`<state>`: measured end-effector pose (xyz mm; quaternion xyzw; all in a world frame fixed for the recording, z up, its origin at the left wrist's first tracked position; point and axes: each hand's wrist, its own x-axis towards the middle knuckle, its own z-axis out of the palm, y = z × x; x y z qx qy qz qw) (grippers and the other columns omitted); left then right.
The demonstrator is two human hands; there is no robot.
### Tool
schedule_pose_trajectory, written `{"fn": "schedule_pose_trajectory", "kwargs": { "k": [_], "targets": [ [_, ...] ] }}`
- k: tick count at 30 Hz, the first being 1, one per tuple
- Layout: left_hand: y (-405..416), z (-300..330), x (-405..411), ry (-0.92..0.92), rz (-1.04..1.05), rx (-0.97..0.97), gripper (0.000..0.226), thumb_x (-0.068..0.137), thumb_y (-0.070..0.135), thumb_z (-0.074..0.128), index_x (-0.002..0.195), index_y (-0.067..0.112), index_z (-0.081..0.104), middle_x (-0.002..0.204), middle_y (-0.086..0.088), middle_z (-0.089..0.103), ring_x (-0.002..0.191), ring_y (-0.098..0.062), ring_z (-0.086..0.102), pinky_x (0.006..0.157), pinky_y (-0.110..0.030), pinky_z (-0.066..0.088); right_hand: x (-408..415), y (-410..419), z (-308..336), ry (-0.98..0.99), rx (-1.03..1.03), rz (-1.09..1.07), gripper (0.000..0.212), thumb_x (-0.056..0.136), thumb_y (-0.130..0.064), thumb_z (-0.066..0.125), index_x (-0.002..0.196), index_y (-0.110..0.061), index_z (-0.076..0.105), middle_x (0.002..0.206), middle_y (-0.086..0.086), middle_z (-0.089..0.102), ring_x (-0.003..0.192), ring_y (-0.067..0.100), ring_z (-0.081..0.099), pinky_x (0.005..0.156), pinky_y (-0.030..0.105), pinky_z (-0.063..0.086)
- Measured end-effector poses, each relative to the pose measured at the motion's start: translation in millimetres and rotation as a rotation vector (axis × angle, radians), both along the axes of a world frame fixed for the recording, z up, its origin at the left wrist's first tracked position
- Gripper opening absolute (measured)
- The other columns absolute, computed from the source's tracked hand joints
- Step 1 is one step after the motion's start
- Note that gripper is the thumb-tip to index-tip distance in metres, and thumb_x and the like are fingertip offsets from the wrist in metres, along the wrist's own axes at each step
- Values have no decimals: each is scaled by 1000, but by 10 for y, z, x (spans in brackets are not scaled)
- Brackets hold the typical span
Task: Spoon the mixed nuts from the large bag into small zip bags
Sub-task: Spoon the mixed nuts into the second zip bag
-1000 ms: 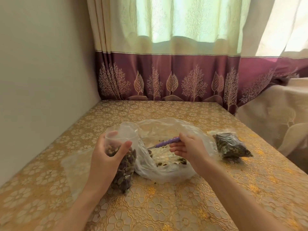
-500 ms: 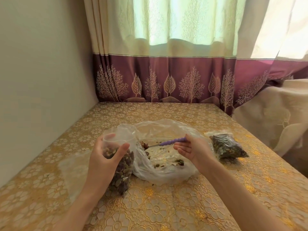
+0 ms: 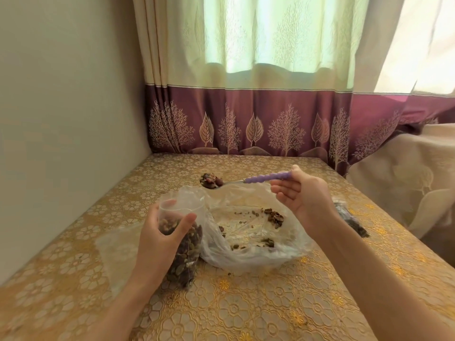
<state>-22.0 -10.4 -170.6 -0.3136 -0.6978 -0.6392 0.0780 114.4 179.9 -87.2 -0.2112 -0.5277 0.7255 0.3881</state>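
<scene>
My left hand (image 3: 157,239) grips a small zip bag (image 3: 183,252) upright on the table, its mouth open and its lower part full of mixed nuts. The large clear bag (image 3: 248,232) lies open beside it with scattered nuts left inside. My right hand (image 3: 302,195) pinches the purple handle of a spoon (image 3: 246,180). The spoon's bowl carries a heap of nuts and hangs above the large bag's far left rim, a little up and right of the small bag's mouth.
A filled small bag (image 3: 352,219) lies at the right, partly hidden behind my right forearm. An empty clear bag (image 3: 115,249) lies flat left of my left hand. The gold-patterned tablecloth (image 3: 246,311) meets a wall at the left and a curtain (image 3: 246,124) at the back.
My right hand has lifted the spoon, now loaded with nuts, out of the large bag and up toward the small bag. My left hand keeps its hold.
</scene>
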Motion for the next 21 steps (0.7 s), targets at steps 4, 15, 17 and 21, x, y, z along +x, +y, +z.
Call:
{"fn": "schedule_pose_trajectory", "kwargs": {
  "k": [4, 15, 17, 21],
  "targets": [
    [-2, 7, 2, 12, -1, 8, 62, 67, 53, 65, 110, 9, 58, 87, 48, 53, 83, 24, 51, 67, -1, 39, 0, -153, 81, 17, 110, 90, 56, 101, -20, 42, 54, -10, 72, 62, 7, 70, 53, 12, 65, 50, 18, 52],
    [-7, 1, 16, -50, -13, 41, 39, 62, 51, 69, 94, 37, 50, 85, 14, 60, 76, 17, 57, 62, 1, 41, -36, -403, 73, 158, 643, 126, 27, 100, -8, 38, 89, 0, 61, 71, 1, 70, 62, 19, 63, 57, 24, 52],
    [-2, 4, 19, -27, 1, 35, 39, 64, 50, 69, 95, 38, 49, 85, 17, 57, 76, 21, 54, 61, 3, 38, -39, -380, 58, 167, 624, 121, 27, 100, -9, 38, 91, 1, 61, 74, 6, 69, 62, 20, 63, 56, 25, 52],
    [1, -7, 6, 1, -3, 30, 48, 65, 50, 68, 106, 32, 52, 92, 20, 57, 78, 23, 53, 62, 5, 37, -31, -299, 5, 198, 467, 116, 29, 100, -12, 39, 90, 3, 62, 74, 11, 67, 61, 20, 62, 56, 24, 50]
  ]
}}
